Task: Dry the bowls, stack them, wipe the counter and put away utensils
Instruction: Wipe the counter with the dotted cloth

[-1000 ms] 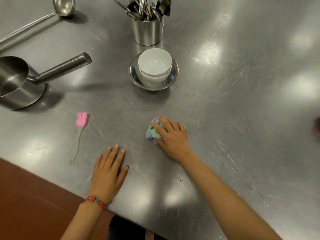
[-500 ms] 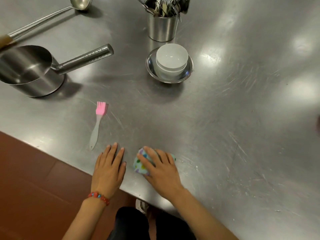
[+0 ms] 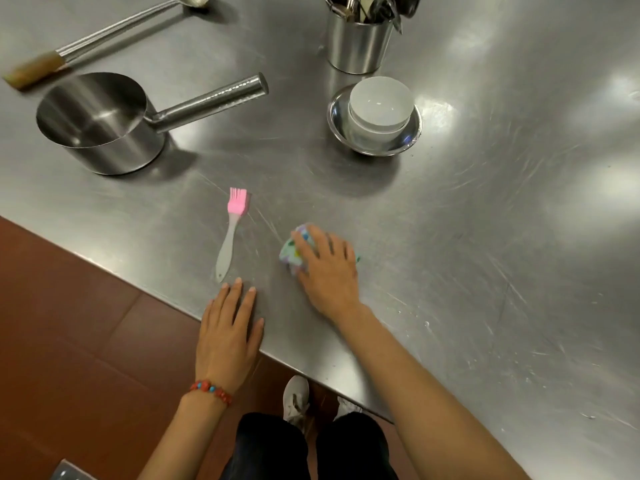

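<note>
Landmark: the pink pastry brush (image 3: 231,230) is lying flat on the steel tabletop (image 3: 485,237), bristles pointing away from the person, handle end pointing toward the near edge.
Right hand (image 3: 329,268): it is lying palm-down just to the right of the brush, pressing a bunched patterned cloth (image 3: 294,252) onto the tabletop.
Right grip: the fingers are spreading over the top of the cloth and curling around it, so the grip is closing on the cloth and nothing else.
Left hand (image 3: 230,330): it is resting flat just below the brush's handle end, fingers together and straight, fingertips close to the handle but not touching it; the heel is overhanging the tabletop edge.
Left grip: it is lying fully open and holding nothing.
Bracelet (image 3: 211,391): red and blue beads are circling the left wrist.
Bowls (image 3: 379,110): white ones are sitting nested inside a shallow steel bowl (image 3: 412,133), well beyond the brush and to its right.
Utensil cup (image 3: 358,43): it is standing upright just behind the bowls, holding metal utensils.
Saucepan (image 3: 100,126): it is sitting beyond the brush to its left, handle pointing right.
Ladle (image 3: 117,27): it is lying behind the saucepan, wooden grip end toward the left.
</note>
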Action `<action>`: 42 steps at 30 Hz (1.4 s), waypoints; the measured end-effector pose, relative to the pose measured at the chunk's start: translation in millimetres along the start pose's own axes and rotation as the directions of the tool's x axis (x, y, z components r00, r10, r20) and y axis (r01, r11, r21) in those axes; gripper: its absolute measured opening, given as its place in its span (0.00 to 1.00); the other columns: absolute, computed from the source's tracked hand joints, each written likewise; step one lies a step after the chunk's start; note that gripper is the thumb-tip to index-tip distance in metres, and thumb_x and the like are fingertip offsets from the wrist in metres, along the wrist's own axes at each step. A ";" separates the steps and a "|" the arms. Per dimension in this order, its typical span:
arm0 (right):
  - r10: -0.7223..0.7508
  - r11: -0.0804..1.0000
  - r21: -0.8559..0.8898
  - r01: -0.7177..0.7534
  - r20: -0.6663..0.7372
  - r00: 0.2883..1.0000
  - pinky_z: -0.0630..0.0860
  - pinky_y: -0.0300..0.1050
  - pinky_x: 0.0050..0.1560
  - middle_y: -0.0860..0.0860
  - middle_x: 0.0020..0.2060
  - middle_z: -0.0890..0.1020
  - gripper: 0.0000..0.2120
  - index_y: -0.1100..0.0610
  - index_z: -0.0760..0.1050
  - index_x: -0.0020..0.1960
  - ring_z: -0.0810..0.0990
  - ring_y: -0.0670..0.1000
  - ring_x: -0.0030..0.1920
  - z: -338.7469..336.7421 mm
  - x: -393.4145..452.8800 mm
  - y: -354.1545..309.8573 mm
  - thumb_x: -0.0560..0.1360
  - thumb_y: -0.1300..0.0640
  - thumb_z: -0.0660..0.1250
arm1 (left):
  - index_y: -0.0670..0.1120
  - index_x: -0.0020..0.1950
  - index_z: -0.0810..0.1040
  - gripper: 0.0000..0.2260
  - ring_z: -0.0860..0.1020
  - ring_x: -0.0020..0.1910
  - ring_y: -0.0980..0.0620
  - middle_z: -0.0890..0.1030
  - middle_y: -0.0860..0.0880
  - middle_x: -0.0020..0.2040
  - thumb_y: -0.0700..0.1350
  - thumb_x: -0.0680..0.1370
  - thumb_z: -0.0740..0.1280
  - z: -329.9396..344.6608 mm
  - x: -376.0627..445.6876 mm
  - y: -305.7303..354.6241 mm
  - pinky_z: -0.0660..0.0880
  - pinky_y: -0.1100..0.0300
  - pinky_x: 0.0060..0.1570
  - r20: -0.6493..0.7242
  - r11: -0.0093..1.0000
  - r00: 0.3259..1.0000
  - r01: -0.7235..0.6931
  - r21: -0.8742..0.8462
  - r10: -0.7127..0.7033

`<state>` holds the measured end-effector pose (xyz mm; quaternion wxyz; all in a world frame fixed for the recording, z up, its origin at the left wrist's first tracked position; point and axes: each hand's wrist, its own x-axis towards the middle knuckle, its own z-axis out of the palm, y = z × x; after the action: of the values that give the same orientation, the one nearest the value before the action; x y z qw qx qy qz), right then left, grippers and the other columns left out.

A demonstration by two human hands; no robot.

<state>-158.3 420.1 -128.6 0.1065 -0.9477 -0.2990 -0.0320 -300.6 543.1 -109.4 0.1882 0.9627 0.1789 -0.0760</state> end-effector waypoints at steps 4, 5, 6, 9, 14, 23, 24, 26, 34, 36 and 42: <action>-0.243 0.970 0.037 0.242 0.011 0.970 0.66 0.47 0.53 0.49 0.62 0.76 0.25 0.47 0.70 0.65 0.73 0.53 0.55 5.9 -37.8 -29.7 0.69 0.42 0.60 | 0.36 0.63 0.73 0.33 0.71 0.64 0.34 0.73 0.34 0.64 0.59 0.79 0.42 0.3 -4.0 -15.7 0.66 0.40 0.62 0.021 1.000 1.000 0.024 0.011 -0.024; -0.278 0.960 0.047 0.277 0.031 0.960 0.68 0.47 0.53 0.50 0.63 0.76 0.26 0.48 0.70 0.65 0.73 0.54 0.55 5.3 -29.9 -25.4 0.69 0.42 0.60 | 0.36 0.63 0.72 0.33 0.71 0.64 0.34 0.73 0.34 0.64 0.59 0.79 0.42 0.8 -3.8 -17.0 0.66 0.40 0.62 0.024 1.000 0.999 0.022 0.013 -0.022; -0.291 0.956 0.050 0.288 0.064 0.955 0.69 0.47 0.54 0.51 0.64 0.75 0.26 0.48 0.69 0.66 0.74 0.55 0.57 4.8 -17.3 -18.9 0.69 0.42 0.61 | 0.36 0.64 0.72 0.33 0.71 0.64 0.34 0.73 0.35 0.64 0.59 0.79 0.42 0.8 -3.2 -17.5 0.67 0.40 0.62 0.025 1.000 0.999 0.020 0.014 -0.020; -0.104 0.992 0.081 0.092 0.155 0.982 0.62 0.50 0.61 0.52 0.71 0.66 0.28 0.49 0.62 0.71 0.68 0.57 0.64 2.3 37.0 -5.9 0.73 0.45 0.61 | 0.36 0.64 0.72 0.32 0.71 0.64 0.34 0.73 0.35 0.64 0.58 0.79 0.42 0.6 -3.4 -17.0 0.67 0.40 0.62 0.029 1.000 1.000 0.011 0.030 -0.012; 0.050 0.997 0.057 -0.057 0.110 0.993 0.60 0.51 0.62 0.52 0.72 0.63 0.26 0.49 0.60 0.72 0.66 0.57 0.65 5.9 50.1 -16.1 0.75 0.48 0.60 | 0.36 0.64 0.71 0.34 0.70 0.65 0.33 0.72 0.34 0.65 0.60 0.79 0.40 -0.9 -3.6 -13.6 0.67 0.39 0.63 0.027 0.999 1.000 -0.005 0.035 0.004; -0.015 0.998 -0.060 0.015 -0.003 1.000 0.74 0.47 0.53 0.50 0.64 0.74 0.32 0.47 0.68 0.65 0.72 0.53 0.56 -3.3 -90.1 -0.4 0.63 0.43 0.71 | 0.35 0.61 0.74 0.31 0.72 0.62 0.31 0.74 0.32 0.63 0.57 0.78 0.46 -4.2 0.6 16.6 0.70 0.35 0.59 0.032 0.990 0.989 -0.143 -0.003 0.143; 0.045 0.997 -0.062 -0.046 -0.005 0.999 0.74 0.47 0.53 0.51 0.63 0.75 0.32 0.47 0.68 0.65 0.74 0.54 0.56 -7.3 -92.8 10.5 0.63 0.44 0.72 | 0.35 0.61 0.75 0.30 0.72 0.61 0.31 0.74 0.32 0.62 0.56 0.79 0.46 -4.1 2.3 26.3 0.71 0.35 0.58 0.037 0.984 0.983 -0.179 0.001 0.179; 0.210 0.976 -0.052 -0.211 -0.020 0.978 0.74 0.49 0.53 0.53 0.62 0.76 0.31 0.49 0.70 0.64 0.77 0.57 0.54 -17.9 -103.0 39.0 0.64 0.46 0.73 | 0.35 0.59 0.76 0.27 0.74 0.60 0.31 0.75 0.33 0.61 0.54 0.79 0.48 -2.3 5.9 45.4 0.72 0.36 0.55 0.053 0.969 0.968 -0.245 0.020 0.244; 0.763 0.644 0.022 -0.765 -0.091 0.640 0.61 0.53 0.62 0.57 0.71 0.65 0.25 0.51 0.63 0.71 0.68 0.62 0.63 -50.5 -147.5 135.3 0.75 0.51 0.62 | 0.39 0.60 0.77 0.24 0.74 0.60 0.33 0.76 0.36 0.62 0.52 0.75 0.53 22.4 15.0 84.9 0.71 0.36 0.56 0.183 0.915 0.912 -0.390 0.107 0.367; 0.761 0.645 0.038 -0.763 -0.128 0.636 0.66 0.54 0.59 0.58 0.68 0.69 0.25 0.52 0.67 0.69 0.72 0.62 0.59 -47.5 -146.5 108.6 0.72 0.51 0.66 | 0.39 0.61 0.76 0.28 0.74 0.60 0.33 0.76 0.36 0.62 0.55 0.79 0.46 24.1 13.3 85.2 0.70 0.36 0.56 0.200 0.914 0.911 -0.389 0.119 0.362; 0.386 0.918 -0.065 -0.390 -0.064 0.920 0.73 0.47 0.53 0.51 0.63 0.76 0.31 0.47 0.70 0.64 0.70 0.54 0.56 -30.7 -191.8 43.4 0.62 0.44 0.72 | 0.38 0.61 0.76 0.27 0.72 0.61 0.32 0.74 0.35 0.63 0.54 0.75 0.50 24.6 11.5 89.8 0.68 0.33 0.57 0.196 0.925 0.921 -0.363 0.112 0.337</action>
<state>-290.4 271.2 -130.4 0.0816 -0.9905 -0.1010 -0.0454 -258.4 459.5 -104.3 0.1424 0.9801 -0.0195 -0.1371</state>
